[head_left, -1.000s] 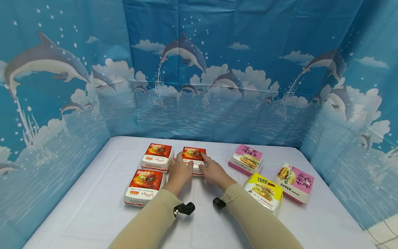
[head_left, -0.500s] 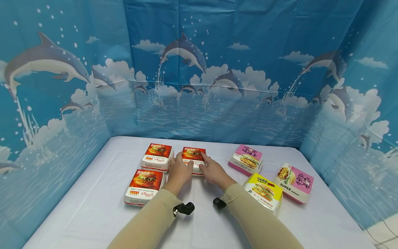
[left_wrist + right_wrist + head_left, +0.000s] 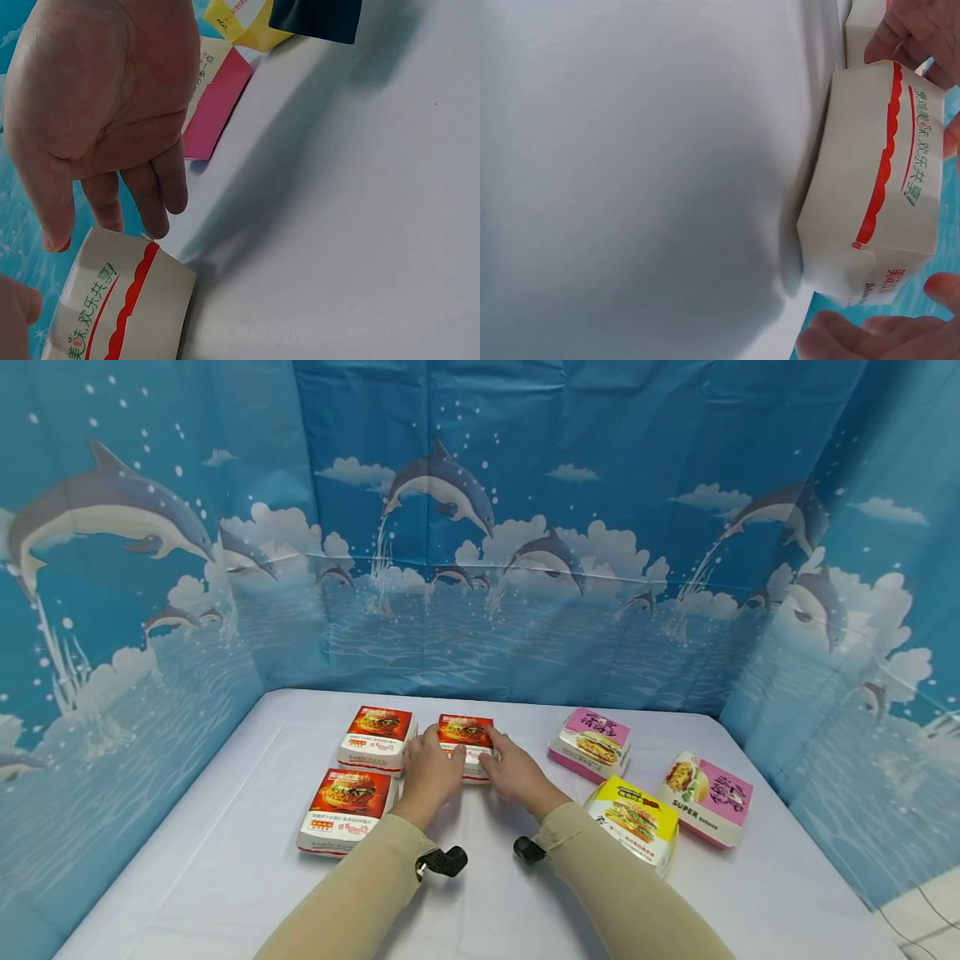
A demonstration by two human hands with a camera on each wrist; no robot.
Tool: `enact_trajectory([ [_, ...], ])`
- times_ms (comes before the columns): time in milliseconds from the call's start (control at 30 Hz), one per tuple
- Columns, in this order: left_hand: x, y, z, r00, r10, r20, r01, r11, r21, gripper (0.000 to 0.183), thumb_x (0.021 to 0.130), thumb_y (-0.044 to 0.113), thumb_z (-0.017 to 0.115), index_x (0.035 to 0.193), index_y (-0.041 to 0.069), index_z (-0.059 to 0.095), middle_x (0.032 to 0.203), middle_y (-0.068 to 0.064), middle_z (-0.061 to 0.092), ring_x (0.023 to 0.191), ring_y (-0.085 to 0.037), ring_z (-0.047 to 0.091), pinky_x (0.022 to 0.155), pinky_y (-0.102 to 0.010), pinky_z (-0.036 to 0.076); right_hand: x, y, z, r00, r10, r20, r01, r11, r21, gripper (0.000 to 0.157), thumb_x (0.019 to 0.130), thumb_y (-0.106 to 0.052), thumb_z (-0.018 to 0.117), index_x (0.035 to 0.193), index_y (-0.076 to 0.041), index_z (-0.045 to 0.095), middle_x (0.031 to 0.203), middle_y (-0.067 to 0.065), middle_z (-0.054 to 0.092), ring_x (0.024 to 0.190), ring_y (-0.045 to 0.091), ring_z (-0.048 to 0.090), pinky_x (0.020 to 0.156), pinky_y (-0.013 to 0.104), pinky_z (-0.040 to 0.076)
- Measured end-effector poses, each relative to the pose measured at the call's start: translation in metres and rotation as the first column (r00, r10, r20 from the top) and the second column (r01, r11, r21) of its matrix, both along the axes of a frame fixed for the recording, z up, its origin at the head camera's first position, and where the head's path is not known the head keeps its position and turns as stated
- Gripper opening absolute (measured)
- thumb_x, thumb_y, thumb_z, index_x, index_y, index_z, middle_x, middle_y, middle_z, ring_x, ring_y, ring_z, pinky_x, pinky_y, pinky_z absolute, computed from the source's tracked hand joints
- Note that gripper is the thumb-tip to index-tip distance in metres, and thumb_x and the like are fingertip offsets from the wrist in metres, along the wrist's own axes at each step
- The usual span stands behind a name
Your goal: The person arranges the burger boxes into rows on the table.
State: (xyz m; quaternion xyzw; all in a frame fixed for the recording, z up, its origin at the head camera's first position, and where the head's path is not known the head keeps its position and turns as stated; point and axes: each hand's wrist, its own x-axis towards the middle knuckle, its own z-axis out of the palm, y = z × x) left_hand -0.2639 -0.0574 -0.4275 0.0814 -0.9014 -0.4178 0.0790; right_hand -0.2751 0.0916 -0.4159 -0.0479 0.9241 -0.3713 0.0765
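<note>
"Head view: noticed anything new?"

"Found almost no change over the last second, only a slight drift of the whole view. Saw the middle red-and-white box [image 3: 467,730] in the same spot near the back of the white table [image 3: 217,835], between left hand [image 3: 434,775] and right hand [image 3: 517,775]."

"Took that to mean what?"

"Judged it a pause for steadying rather than carrying; couldn't yet call the box released."

"Checked the fingers?"

"Saw left fingers loosely bent at the box's left side, with thumb over the near corner; couldn't tell gripping from mere touching. Saw right fingers relaxed and partly spread just beside the right side; couldn't confirm contact, even from the left wrist view."

"Looked into any containers?"

"Found every visible lid down. Counted a rear red-and-white box [image 3: 377,732] and a front red-and-white box [image 3: 347,803] on the left, plus a yellow box [image 3: 636,818], a far pink box [image 3: 592,745] and a near pink box [image 3: 708,797] on the right. Saw burgers only as lid prints; couldn't tell about contents."
</note>
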Motion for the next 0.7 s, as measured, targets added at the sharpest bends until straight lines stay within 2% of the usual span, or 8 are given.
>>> enact_trajectory([
  [200, 0.001, 0.004, 0.003, 0.998, -0.011, -0.056, 0.009, 0.999, -0.048, 0.068, 0.102, 0.038, 0.065, 0.158, 0.005, 0.042, 0.155, -0.028, 0.043, 0.145, -0.049, 0.041, 0.118, -0.067, 0.033, 0.000, 0.001, 0.004, 0.998, -0.027, -0.055, 0.029, 0.999, 0.030, 0.063, 0.110, -0.034, 0.052, 0.167, -0.016, 0.031, 0.171, 0.016, 0.034, 0.161, 0.035, 0.027, 0.129, 0.057, 0.027],
  [333, 0.002, 0.007, 0.004, 0.997, -0.027, -0.071, 0.022, 0.997, -0.076, 0.067, 0.102, 0.038, 0.064, 0.157, 0.006, 0.044, 0.159, -0.027, 0.041, 0.148, -0.050, 0.038, 0.119, -0.070, 0.031, 0.003, 0.004, 0.011, 0.994, -0.046, -0.096, 0.050, 0.998, 0.034, 0.061, 0.110, -0.032, 0.051, 0.166, -0.015, 0.033, 0.170, 0.018, 0.034, 0.160, 0.036, 0.029, 0.128, 0.057, 0.028],
  [533, 0.004, 0.013, 0.006, 0.993, -0.062, -0.102, 0.047, 0.989, -0.143, 0.063, 0.102, 0.039, 0.065, 0.155, 0.008, 0.047, 0.162, -0.025, 0.039, 0.155, -0.050, 0.028, 0.123, -0.071, 0.026, 0.012, 0.014, 0.030, 0.988, -0.066, -0.139, 0.071, 0.997, 0.035, 0.060, 0.110, -0.031, 0.050, 0.166, -0.016, 0.034, 0.171, 0.017, 0.032, 0.160, 0.035, 0.030, 0.127, 0.058, 0.029],
  [700, 0.008, 0.021, 0.009, 0.986, -0.123, -0.110, 0.099, 0.974, -0.202, 0.065, 0.103, 0.043, 0.064, 0.156, 0.010, 0.046, 0.167, -0.023, 0.033, 0.159, -0.049, 0.020, 0.126, -0.069, 0.022, 0.023, 0.032, 0.050, 0.987, -0.055, -0.153, 0.061, 0.997, 0.036, 0.060, 0.111, -0.033, 0.050, 0.166, -0.019, 0.033, 0.172, 0.016, 0.032, 0.158, 0.036, 0.032, 0.125, 0.059, 0.032],
])
